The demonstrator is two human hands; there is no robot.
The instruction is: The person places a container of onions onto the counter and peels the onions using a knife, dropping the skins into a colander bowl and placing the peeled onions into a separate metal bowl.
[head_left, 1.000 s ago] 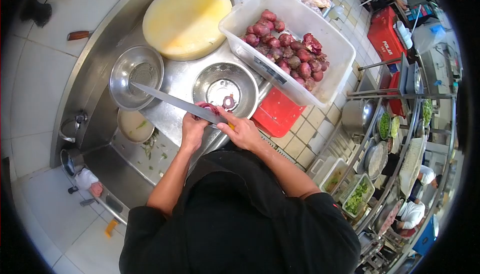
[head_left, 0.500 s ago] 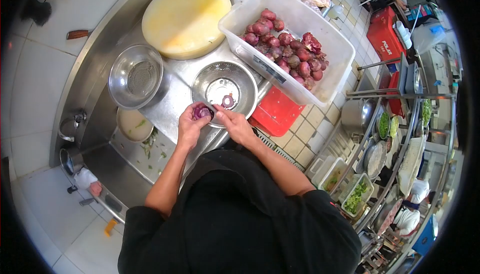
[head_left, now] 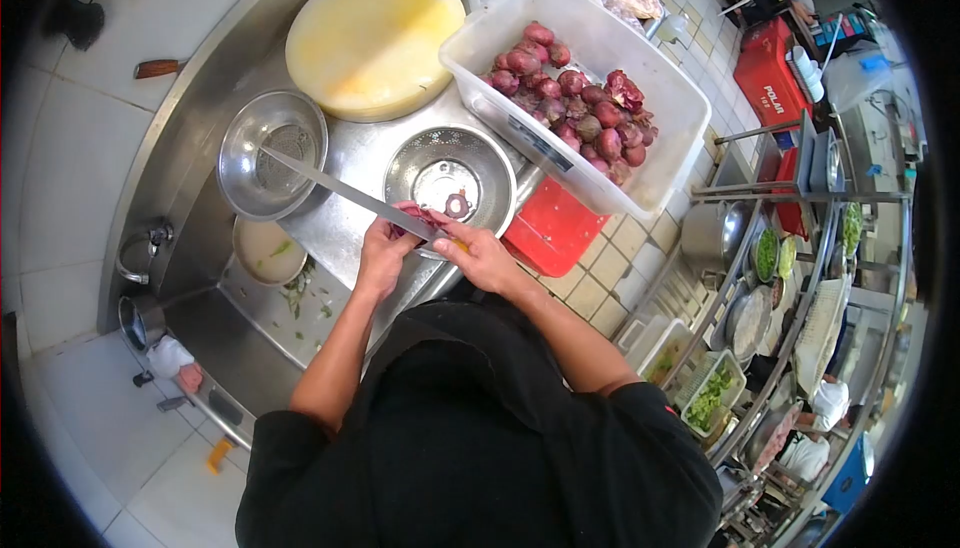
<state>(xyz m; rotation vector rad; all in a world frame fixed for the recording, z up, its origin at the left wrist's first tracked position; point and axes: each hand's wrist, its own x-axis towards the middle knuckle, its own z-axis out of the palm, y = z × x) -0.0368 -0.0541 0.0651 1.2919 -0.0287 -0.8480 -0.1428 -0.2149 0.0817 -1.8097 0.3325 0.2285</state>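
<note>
My left hand [head_left: 382, 256] is closed around a red onion [head_left: 428, 216], which is partly hidden by fingers and blade. In my right hand [head_left: 482, 260] is a long knife [head_left: 340, 188] with a yellowish handle. Its blade lies across the onion and points left, the tip over a steel bowl [head_left: 238, 173]. Just beyond my hands stands a perforated steel colander [head_left: 400, 163] with a piece of onion [head_left: 457, 206] inside. Many whole red onions [head_left: 575, 113] fill part of a clear plastic bin [head_left: 660, 163] at upper right.
A thick round cutting board [head_left: 370, 38] lies on the steel counter behind the bowl. Left of me is a sink [head_left: 260, 333] with a bowl of cloudy liquid [head_left: 265, 258]. Beneath the bin sits a red container [head_left: 555, 228]. Shelving [head_left: 780, 193] with food trays stands on the right.
The knife blade has swung out to the left and now shows at full length across the onion. Both hands stay close together in nearly the same place.
</note>
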